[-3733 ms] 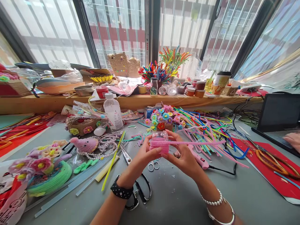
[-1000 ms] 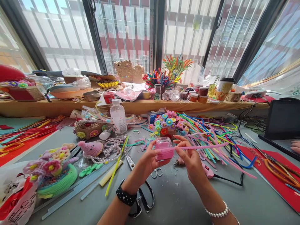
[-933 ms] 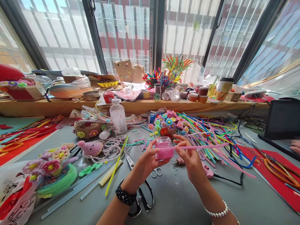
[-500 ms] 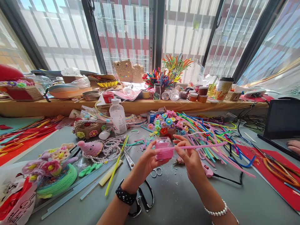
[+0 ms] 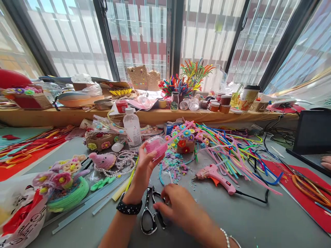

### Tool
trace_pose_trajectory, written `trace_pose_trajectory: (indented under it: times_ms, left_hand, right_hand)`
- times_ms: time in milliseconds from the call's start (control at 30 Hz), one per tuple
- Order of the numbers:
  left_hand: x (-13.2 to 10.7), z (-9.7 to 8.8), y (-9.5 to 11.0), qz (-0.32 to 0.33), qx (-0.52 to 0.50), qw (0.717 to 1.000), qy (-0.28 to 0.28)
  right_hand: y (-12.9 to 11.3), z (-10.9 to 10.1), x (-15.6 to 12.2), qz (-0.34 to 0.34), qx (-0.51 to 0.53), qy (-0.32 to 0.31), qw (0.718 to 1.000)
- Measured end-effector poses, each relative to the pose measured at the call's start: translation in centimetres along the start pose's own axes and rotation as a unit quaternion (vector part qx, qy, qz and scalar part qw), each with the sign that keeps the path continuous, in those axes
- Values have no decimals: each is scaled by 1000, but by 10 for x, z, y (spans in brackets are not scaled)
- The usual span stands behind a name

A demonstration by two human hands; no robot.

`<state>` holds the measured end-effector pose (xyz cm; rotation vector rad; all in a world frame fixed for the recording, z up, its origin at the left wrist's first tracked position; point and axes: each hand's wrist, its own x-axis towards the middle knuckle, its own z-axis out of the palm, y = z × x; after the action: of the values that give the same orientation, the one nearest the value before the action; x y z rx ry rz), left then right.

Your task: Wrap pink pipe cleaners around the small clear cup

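Note:
My left hand (image 5: 143, 167) holds up a small clear box wound with pink pipe cleaner (image 5: 155, 146). The loose pink end sticks up and to the right towards the flower basket (image 5: 184, 143). My right hand (image 5: 178, 206) is low over the grey table. Its bent fingers are at the handles of the black scissors (image 5: 151, 217), and motion blur hides whether they grip. A pink glue gun (image 5: 214, 174) lies just to the right, with its black cord trailing away.
A heap of coloured pipe cleaners (image 5: 232, 144) fills the right middle. A clear bottle (image 5: 131, 129), pearl strands (image 5: 124, 160) and a pink knitted bird (image 5: 103, 160) sit at the left. Another person's hand (image 5: 326, 162) rests by a laptop (image 5: 312, 132).
My right hand has let go of the pink pipe cleaner and dropped to the black scissors. My left hand has lifted the wrapped box up and to the left. The glue gun is now uncovered.

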<state>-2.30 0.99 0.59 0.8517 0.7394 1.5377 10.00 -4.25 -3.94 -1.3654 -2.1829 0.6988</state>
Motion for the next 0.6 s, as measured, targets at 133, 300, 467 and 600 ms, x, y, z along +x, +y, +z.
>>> trace_pose_trajectory:
  times_ms: [133,300,467,600]
  left_hand:
    - [-1,1,2,-12,-8,1000,-2]
    - [-2,0,2,-20,4,1000,-5]
    - [-3,-2,4,-33,7,999,-1]
    - [-3,-1,3,-46,-4,999,13]
  right_hand:
    - [-26,23,6,29,-117,-87,989]
    - [-32,22,18,37,-137,-125,982]
    - [-9,7,7,45,-101,-71,991]
    - [17,-11,-3,86,86,-99,988]
